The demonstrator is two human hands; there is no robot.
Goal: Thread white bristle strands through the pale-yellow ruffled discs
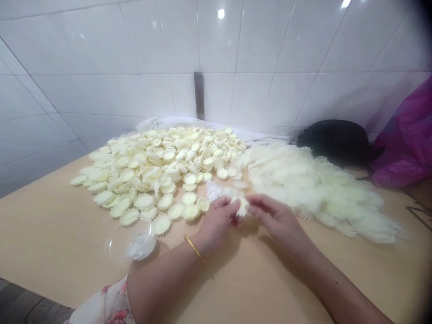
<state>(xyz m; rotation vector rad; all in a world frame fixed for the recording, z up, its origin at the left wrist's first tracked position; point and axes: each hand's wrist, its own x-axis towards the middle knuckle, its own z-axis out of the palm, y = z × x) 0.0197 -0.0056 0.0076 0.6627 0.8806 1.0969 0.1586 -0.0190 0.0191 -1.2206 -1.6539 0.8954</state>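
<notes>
I'm looking down a tan surface [60, 234] that ends at a white tiled wall [297, 67] with an upright metal strip [199, 95]. Ahead and left of the left hand [216, 220] spreads a broad heap of pale yellow scalloped discs [151, 166], ribbed at the edges like small cupcake liners. Ahead and right of the right hand [276, 216] lies a fluffier heap of cream frayed pieces [313, 189]. The heaps meet at one end but otherwise lie apart, and I read that as keeping ridged discs separate from frayed ones. Well right of the right hand, a black bag [334, 141] and a magenta plastic bag [405, 139] sit against the wall, out of the working area. Left of the left hand, a clear plastic container [131, 240] holds something white within easy reach. A gold bangle [194, 249] circles the left wrist. Both hands are in a narrow pinch, their fingertips gripping one small frayed cream piece [241, 207] between them, so both can work on it. A loose white frayed piece [216, 191] lies just ahead of the left hand.
</notes>
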